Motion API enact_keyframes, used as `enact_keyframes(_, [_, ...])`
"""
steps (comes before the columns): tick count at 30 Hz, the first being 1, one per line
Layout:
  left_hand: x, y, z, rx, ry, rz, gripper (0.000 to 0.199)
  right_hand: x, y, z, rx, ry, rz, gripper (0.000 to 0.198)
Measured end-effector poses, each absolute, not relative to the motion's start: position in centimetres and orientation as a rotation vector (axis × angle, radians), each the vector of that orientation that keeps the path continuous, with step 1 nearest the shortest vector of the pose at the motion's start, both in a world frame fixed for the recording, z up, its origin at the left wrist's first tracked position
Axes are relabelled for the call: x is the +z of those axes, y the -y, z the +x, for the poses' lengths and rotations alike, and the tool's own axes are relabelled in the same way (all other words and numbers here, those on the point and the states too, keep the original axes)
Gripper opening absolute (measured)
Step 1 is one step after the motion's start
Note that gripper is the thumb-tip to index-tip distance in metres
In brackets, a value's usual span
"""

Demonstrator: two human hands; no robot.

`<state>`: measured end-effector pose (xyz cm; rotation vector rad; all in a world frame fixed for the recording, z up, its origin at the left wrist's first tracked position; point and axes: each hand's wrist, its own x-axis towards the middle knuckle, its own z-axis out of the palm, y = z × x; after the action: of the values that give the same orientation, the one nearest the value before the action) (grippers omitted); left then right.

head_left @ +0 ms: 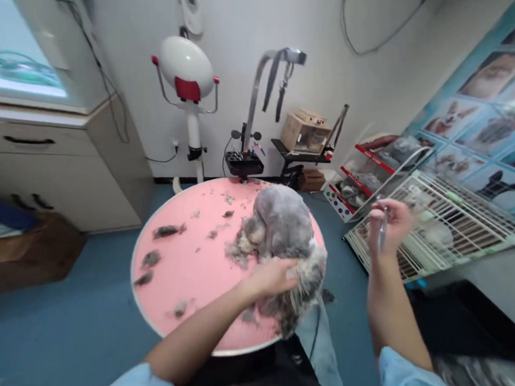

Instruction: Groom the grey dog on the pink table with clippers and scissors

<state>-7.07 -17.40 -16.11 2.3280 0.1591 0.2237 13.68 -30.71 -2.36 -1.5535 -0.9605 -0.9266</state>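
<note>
A grey dog [282,219] with a closely clipped body and longer shaggy fur on its head [306,283] is on a round pink grooming table [188,277], at its right edge. My left hand [275,276] holds the dog at the neck and head, its fingers partly sunk in the long fur. Off to the right, raised away from the dog, my right hand [392,224] is closed around a slim silver metal tool [383,229], which points back along the wrist. Blur hides the tool's exact kind.
Cut fur tufts [167,231] lie across the table. Behind it stand a grooming arm [259,86] with hanging straps, a tool tray [244,163] and a white stand dryer [187,65]. A white wire pen [442,225] with light-coloured animals is at right; a cardboard box [24,258] sits at left.
</note>
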Motion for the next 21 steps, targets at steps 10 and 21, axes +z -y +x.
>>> enact_keyframes(10, [-16.5,21.6,-9.1,0.321,-0.195,2.368,0.038,-6.1,26.1,15.3,-0.025,1.352,-2.291,0.027])
enact_keyframes(21, [-18.3,21.8,-5.3,0.034,-0.054,2.474,0.038,-2.6,-3.2,15.6,-0.344,2.027,-2.776,0.034])
